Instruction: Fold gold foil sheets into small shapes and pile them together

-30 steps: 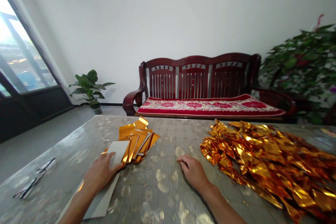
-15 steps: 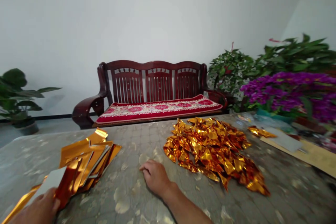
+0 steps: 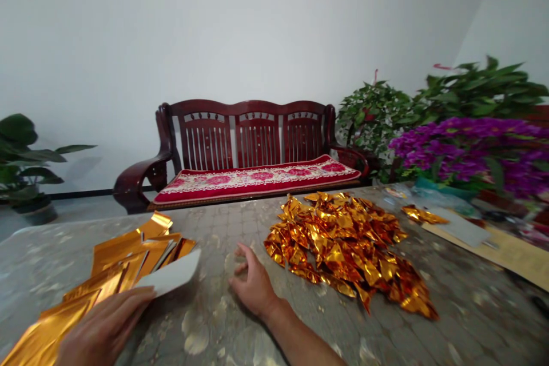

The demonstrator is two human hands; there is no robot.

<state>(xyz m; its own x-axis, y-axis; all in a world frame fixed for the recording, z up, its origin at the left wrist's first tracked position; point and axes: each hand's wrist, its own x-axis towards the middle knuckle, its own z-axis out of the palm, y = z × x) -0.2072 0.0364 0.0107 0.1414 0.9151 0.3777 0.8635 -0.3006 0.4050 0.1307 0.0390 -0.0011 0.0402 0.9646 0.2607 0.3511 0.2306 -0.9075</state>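
Table point(image 3: 223, 223), foil pile point(image 3: 338, 246) at center, right hand point(image 3: 253, 287) resting just left of pile, left hand point(image 3: 105, 326) pinching card point(image 3: 171, 273) farther left beside foil strips point(image 3: 124, 257), hands apart, bench point(image 3: 257, 143) behind pile

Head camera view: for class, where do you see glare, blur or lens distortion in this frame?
In the head view, the crumpled gold foil throws bright glare; the left hand holding a white card looks slightly soft at the frame's lower edge; the wide lens appears to bend the tabletop's far edge and tilt the wall corner.
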